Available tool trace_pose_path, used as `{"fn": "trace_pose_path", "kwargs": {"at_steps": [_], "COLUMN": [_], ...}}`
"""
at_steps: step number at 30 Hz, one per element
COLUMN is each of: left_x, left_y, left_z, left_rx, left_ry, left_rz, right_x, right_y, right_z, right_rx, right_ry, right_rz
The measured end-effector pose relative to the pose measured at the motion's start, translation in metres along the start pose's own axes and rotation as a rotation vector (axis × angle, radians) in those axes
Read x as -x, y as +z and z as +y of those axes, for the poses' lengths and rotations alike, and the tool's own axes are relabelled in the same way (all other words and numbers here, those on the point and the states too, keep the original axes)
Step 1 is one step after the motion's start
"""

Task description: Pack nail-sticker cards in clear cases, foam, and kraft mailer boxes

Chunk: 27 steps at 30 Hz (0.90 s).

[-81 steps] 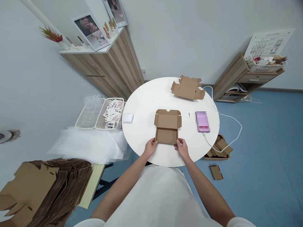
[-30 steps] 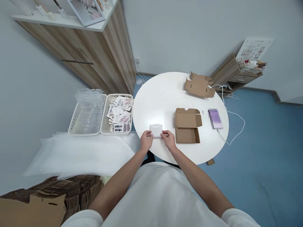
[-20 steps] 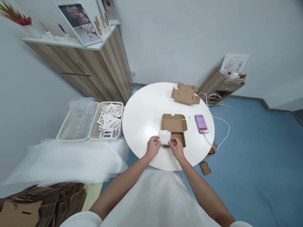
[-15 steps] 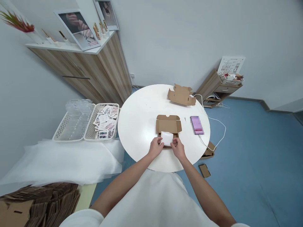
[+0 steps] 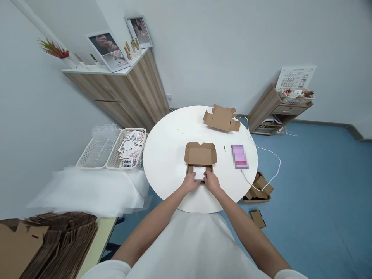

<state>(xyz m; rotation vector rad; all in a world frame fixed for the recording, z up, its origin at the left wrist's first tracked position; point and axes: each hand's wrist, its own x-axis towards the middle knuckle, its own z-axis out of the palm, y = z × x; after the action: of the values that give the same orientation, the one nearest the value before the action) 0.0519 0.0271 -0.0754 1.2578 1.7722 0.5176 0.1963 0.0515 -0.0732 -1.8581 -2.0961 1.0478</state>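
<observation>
An open brown cardboard box [image 5: 200,155] stands on the round white table [image 5: 165,155], its lid folded back away from me. Inside its tray lies a small white packet [image 5: 199,173], flat and rectangular. My left hand [image 5: 190,182] grips the packet's left edge, with the thumb along the near side. On the opposite edge, my right hand [image 5: 212,182] has its fingers bent and closed on the packet. Both hands reach over the near rim of the box. The fingertips are partly hidden by the box and the packet.
An unfolded cardboard blank [image 5: 222,118] lies at the table's far side. A pixelated purple device [image 5: 240,157] with a white cable [image 5: 270,151] is on the right. Left are a basket of printed cards [image 5: 129,149], white sheets [image 5: 87,190] and stacked cardboard [image 5: 58,244].
Both hands have lowered the white packet from above the box into its tray. The view has shifted slightly, showing more of the cardboard on the floor at right.
</observation>
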Motion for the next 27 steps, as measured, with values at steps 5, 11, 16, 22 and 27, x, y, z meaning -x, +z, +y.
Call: {"fn": "trace_pose_path", "kwargs": {"at_steps": [5,11,16,22,27], "left_x": [0.002,0.004,0.003,0.008,0.000], "left_y": [0.004,0.005,0.004,-0.007,-0.030], "left_z": [0.003,0.005,0.012,0.015,0.004], "left_rx": [-0.101,-0.177,-0.133,-0.137,-0.008], "left_ry": [0.067,0.148,0.139,0.179,0.239], "left_rz": [0.057,0.030,0.051,0.061,0.292], "right_x": [-0.002,-0.004,-0.009,-0.003,-0.009], "right_y": [0.005,0.004,0.000,-0.014,-0.044], "right_z": [0.004,0.002,-0.001,0.000,0.024], "right_rx": [0.104,0.215,0.233,0.059,-0.146], "right_ry": [-0.054,-0.108,-0.114,-0.193,-0.180], "right_rz": [0.001,-0.029,-0.057,0.023,0.263]}}
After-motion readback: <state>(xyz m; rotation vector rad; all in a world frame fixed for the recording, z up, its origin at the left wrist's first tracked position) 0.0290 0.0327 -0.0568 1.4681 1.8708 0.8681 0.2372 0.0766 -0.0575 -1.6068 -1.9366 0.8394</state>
